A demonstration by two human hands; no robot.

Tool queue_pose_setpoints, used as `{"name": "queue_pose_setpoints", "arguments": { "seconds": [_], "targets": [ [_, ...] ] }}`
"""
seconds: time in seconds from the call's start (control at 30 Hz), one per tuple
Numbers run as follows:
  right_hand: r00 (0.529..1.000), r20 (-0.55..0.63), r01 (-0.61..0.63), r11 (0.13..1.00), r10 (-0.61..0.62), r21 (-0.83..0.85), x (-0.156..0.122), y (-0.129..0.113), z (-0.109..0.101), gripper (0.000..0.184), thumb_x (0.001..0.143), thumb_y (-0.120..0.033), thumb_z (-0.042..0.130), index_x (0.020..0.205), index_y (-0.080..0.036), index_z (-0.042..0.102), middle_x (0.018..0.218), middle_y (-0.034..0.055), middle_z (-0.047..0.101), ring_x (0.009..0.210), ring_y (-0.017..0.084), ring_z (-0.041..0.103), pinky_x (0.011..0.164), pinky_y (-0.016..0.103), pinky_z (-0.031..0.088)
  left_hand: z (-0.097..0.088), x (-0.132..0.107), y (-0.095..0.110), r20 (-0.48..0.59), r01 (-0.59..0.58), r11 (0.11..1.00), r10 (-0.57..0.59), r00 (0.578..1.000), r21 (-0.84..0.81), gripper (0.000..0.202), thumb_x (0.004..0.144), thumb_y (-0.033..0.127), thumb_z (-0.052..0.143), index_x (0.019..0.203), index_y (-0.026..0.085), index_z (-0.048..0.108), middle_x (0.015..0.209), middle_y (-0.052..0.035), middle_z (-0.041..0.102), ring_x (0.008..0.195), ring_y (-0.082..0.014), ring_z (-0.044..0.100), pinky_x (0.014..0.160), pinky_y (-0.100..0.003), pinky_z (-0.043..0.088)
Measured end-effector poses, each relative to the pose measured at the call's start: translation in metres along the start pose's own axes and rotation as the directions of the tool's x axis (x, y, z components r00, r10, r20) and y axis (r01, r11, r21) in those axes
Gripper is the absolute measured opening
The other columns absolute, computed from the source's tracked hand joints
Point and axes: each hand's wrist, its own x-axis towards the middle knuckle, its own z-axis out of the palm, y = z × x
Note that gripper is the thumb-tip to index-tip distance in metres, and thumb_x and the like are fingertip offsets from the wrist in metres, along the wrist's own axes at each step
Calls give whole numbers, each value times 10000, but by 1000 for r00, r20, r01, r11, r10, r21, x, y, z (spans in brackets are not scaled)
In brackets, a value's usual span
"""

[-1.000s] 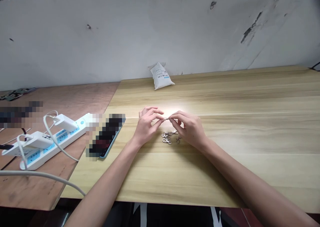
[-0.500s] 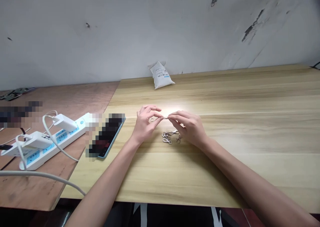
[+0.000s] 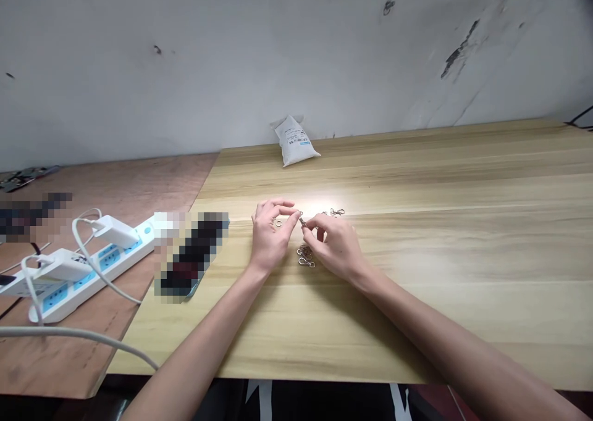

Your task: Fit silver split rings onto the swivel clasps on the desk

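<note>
- Pinching a small metal piece (image 3: 302, 221) between the thumb and forefinger of my right hand (image 3: 334, 245), pads pressed together; the piece is hard and bright, too small to make out its shape, and it sits in the air just above the table.
- My left hand (image 3: 272, 237): fingers curled, fingertips (image 3: 295, 213) just beside the metal piece; I cannot tell whether they touch it.
- Split ring (image 3: 278, 223): thin round metal, lying just beside my left fingers.
- Lobster clasps (image 3: 304, 255): silvery hooked metal, in a small tangled heap below my hands.
- More clasps (image 3: 336, 212): the same metal, loosely grouped beyond my right hand.
- Wooden tabletop (image 3: 440, 236): pale, smooth, streaked with grain.
- Power strip (image 3: 92, 273): white plastic, blue inlays, on a rougher reddish board (image 3: 111, 189), with two white chargers (image 3: 115, 231) plugged in.
- Phone (image 3: 191, 257): flat slab, pixelated, left of my hands.
- Sachet (image 3: 294, 141): white, soft, puffed, barcode label, against the scuffed wall (image 3: 231, 57).
</note>
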Motion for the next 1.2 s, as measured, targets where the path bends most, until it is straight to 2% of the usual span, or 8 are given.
{"name": "queue_pose_setpoints", "arguments": {
  "seconds": [0.1,0.27,0.43,0.6,0.77,0.97,1.1,1.2],
  "targets": [
    [995,11,-103,980,102,168,1,1,-2,176,878,-269,548,774,-209,677,719,20,693,567,140,550,553,270,391,-2,2,-3,73,18,998,-13,997,-61,65,852,260,674,799,231,699,1030,-36,698,1084,-222,578,986,-426,433],
    [981,64,-191,903,181,386,3,3,-8,235,897,-340,541,804,-184,690,751,48,690,568,138,538,521,266,424,-8,7,-7,164,87,977,-55,985,-195,58,813,282,720,787,231,728,1028,-41,714,1064,-222,617,981,-413,441],
    [977,166,-205,795,133,572,3,3,-9,243,903,-382,557,879,-173,679,754,29,638,564,113,517,518,246,437,-13,9,-8,220,205,907,-130,967,-367,155,757,348,767,744,201,723,1097,-78,691,1102,-254,615,947,-406,454],
    [978,196,-185,731,71,657,3,4,-11,232,913,-389,566,898,-180,667,741,9,603,553,92,482,514,230,418,-13,10,-7,284,298,811,-170,944,-504,179,715,336,802,793,198,718,1132,-81,682,1132,-259,602,989,-418,428],
    [982,183,-148,756,38,638,3,5,-14,221,926,-381,560,930,-195,679,743,5,599,562,91,481,516,225,401,-14,10,-7,442,423,734,-185,878,-532,180,769,348,754,852,188,762,1161,-107,675,1186,-267,571,1002,-415,424],
    [988,150,-56,852,-26,521,3,5,-16,214,948,-344,531,901,-190,672,738,12,602,601,107,501,543,229,394,-16,10,-12,508,509,646,-211,835,-569,106,745,299,785,807,217,757,1183,-59,679,1214,-248,551,1067,-427,363],
    [990,77,75,907,-117,414,4,8,-18,184,956,-282,525,910,-182,673,743,23,614,645,121,516,553,233,374,-18,11,-13,567,570,649,-248,785,-505,153,754,332,776,821,196,759,1201,-77,668,1192,-255,566,1088,-442,338],
    [977,61,176,932,-205,316,5,10,-22,185,966,-245,503,944,-180,675,754,28,618,636,119,492,579,241,372,-20,12,-12,585,573,662,-243,774,-483,147,746,330,781,783,191,755,1225,-76,655,1183,-256,569,1069,-432,353]
  ]
}}
